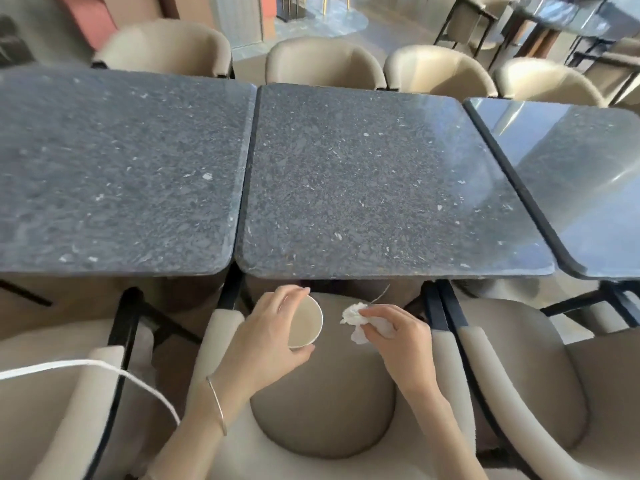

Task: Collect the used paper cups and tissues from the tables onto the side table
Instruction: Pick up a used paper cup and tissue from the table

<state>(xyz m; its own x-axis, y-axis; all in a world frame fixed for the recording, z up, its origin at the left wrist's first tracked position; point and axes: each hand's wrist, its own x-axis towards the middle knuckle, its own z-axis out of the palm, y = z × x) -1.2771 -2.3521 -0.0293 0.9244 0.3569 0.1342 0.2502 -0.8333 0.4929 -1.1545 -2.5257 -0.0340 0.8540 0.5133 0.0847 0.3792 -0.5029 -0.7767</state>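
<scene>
My left hand (266, 327) grips an empty white paper cup (306, 323) by its side, fingers over the rim and thumb beneath, its mouth facing the camera. My right hand (398, 334) pinches a crumpled white tissue (356, 318) between thumb and fingers. Both hands are held over the seat of a beige chair (322, 410), just short of the front edge of the middle dark speckled table (374, 174).
Three dark stone-topped tables stand side by side: left table (117, 161), the middle one, and right table (581, 174). Beige chairs (325, 60) line the far side and flank me on both sides. A white cord (104, 367) crosses the lower left.
</scene>
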